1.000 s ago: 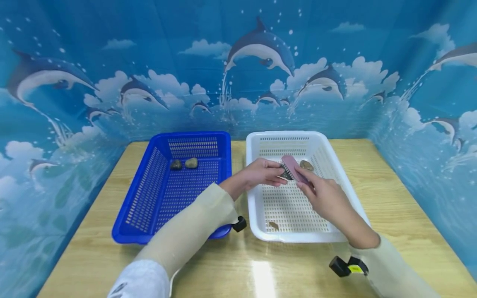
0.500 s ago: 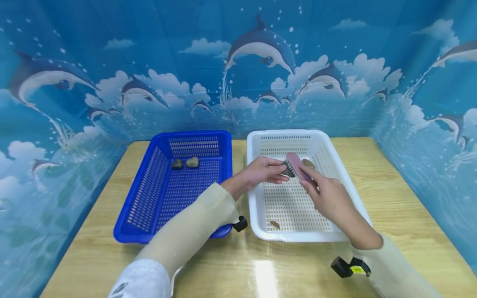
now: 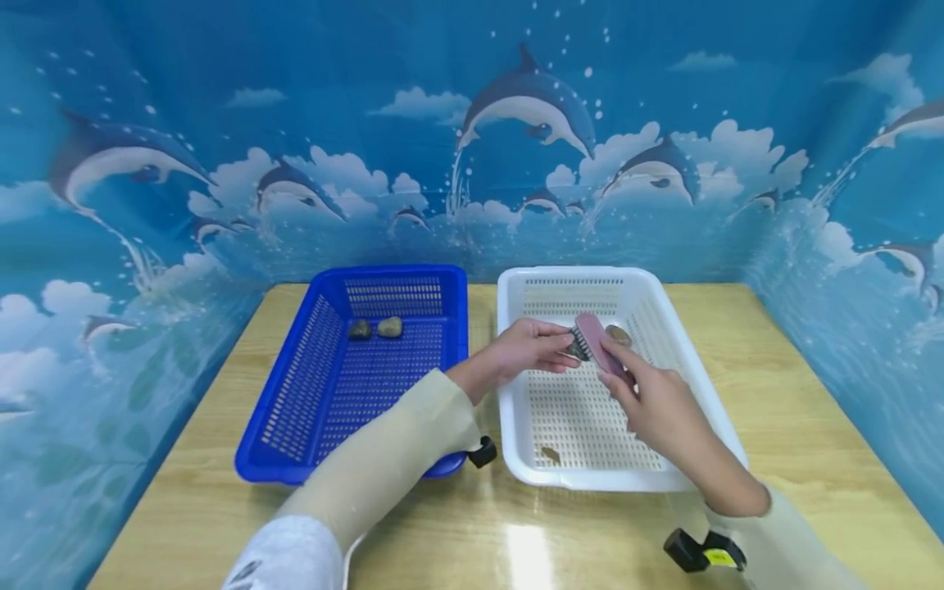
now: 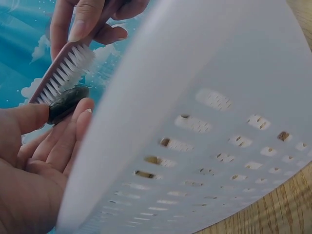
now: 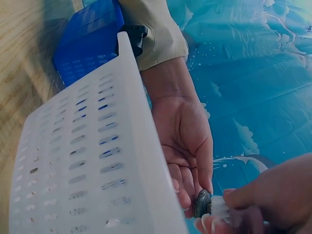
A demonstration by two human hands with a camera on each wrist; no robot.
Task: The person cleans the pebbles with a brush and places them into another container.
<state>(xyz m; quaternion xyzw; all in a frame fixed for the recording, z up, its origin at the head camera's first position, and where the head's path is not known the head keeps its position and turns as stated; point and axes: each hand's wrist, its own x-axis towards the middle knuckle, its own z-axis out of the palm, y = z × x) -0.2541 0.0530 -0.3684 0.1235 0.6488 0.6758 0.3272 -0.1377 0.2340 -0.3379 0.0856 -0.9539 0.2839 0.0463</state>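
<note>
My left hand (image 3: 527, 348) pinches a dark, smooth stone (image 4: 68, 104) between thumb and fingertips, over the left part of the white basket (image 3: 516, 459). In my right hand (image 3: 660, 406) is a pink-handled brush (image 3: 601, 340) with white bristles. Its bristles (image 4: 68, 73) meet or nearly meet the stone's edge in the left wrist view. From the right wrist, the stone and bristles show close together, with the brush handle partly hidden by the fingers. A brownish stone (image 3: 618, 334) lies in the white basket behind the brush, and a flat brown piece (image 3: 550, 453) near its front.
A blue basket (image 3: 254, 434) stands to the left, holding a dark stone (image 3: 360, 329) and a lighter stone (image 3: 390, 327) near its back. Both baskets stand on a wooden table (image 3: 413, 541). A dolphin-printed curtain (image 3: 369, 164) surrounds the back and sides.
The hands keep the stone and brush together, with only small shifts of the brush against the stone. The whole head view has drifted slightly, moving everything a little right and down.
</note>
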